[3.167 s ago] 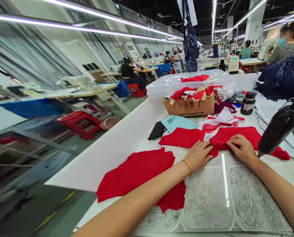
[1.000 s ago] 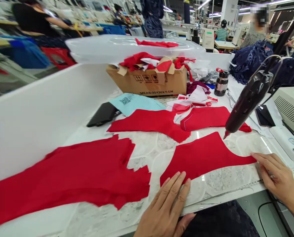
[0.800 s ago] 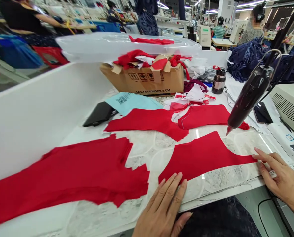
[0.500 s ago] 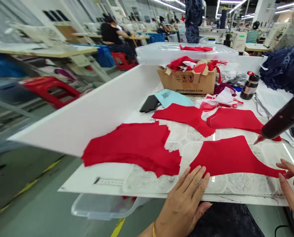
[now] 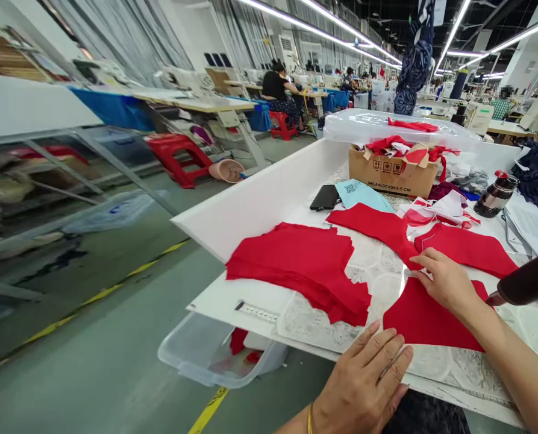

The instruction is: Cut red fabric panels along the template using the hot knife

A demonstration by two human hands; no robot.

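My left hand (image 5: 363, 380) lies at the table's front edge, fingers stretched out, with fingertips on the lower left corner of a red cloth piece (image 5: 425, 316). Reaching across that piece, my right hand (image 5: 443, 277) has its thumb and forefinger at the lower tip of another red piece (image 5: 372, 226); whether they pinch it is unclear. A stack of red pieces (image 5: 291, 256) lies on the left. At the right, one more red piece (image 5: 472, 244) is behind my right hand. A dark pointed tool (image 5: 531, 280) juts in from the right edge.
The white table (image 5: 250, 307) holds a cardboard box (image 5: 393, 175) of scraps, a black phone-like item (image 5: 325, 198), a light blue sheet (image 5: 363, 196) and a dark bottle (image 5: 497, 196). Below its edge is a clear bin (image 5: 205, 349). A person (image 5: 275, 84) sits farther back.
My right hand has moved from the near piece's right end up and left to the piece behind it. My left hand remains on the near piece. The view has turned left.
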